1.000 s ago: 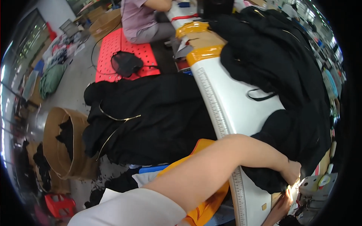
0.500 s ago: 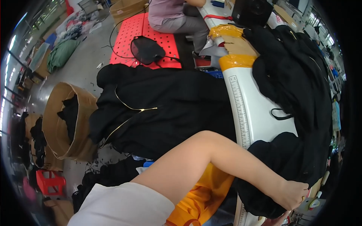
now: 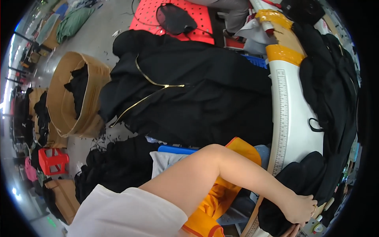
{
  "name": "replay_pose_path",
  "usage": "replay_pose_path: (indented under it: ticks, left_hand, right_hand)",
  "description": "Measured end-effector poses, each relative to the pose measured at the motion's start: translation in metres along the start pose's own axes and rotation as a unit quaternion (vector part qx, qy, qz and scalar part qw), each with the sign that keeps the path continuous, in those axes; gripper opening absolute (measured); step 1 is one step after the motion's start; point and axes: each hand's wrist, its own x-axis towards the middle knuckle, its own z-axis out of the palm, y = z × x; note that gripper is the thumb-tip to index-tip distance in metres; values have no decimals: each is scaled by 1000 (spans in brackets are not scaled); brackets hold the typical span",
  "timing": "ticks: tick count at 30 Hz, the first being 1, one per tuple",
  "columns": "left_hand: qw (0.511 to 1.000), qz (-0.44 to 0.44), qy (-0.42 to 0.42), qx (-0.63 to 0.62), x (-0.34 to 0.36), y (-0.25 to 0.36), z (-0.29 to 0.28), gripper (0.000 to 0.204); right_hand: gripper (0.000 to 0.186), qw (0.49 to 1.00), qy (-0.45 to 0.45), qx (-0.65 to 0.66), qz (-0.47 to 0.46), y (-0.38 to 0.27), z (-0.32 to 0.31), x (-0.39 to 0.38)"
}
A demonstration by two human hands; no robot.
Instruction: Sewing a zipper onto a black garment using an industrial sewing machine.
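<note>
My left arm, in a white sleeve, reaches across to the lower right. My left hand (image 3: 299, 208) is closed, its curled fingers gripping a bunched black garment (image 3: 304, 173) at the table's near right edge. Below it, only the fingers of my right hand (image 3: 291, 230) show; they are bent against the same black cloth, and the rest is cut off by the frame. What lies between the fingertips is hidden. The bunched cloth rests on the white table (image 3: 298, 102), which has a ruler strip (image 3: 281, 118) along its left edge.
A black zippered garment (image 3: 205, 94) spreads out left of the table. More black clothes (image 3: 335, 87) lie along the table's right side. An orange cloth (image 3: 221, 197) hangs below my arm. A cardboard bin (image 3: 92, 98), a red stool (image 3: 53, 161) and a seated person's leg (image 3: 237, 17) are farther off.
The view has shifted, so the table and clothes sit higher and farther right in the picture. Both hands stay at the black garment; more of the right hand's fingers shows.
</note>
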Motion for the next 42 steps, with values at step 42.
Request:
replay_pose_path:
  ticks: [42]
  left_hand:
    - [918, -199, -326, -109, -88, 22, -72, 29]
  right_hand:
    - [29, 418, -69, 756, 498, -39, 26, -115]
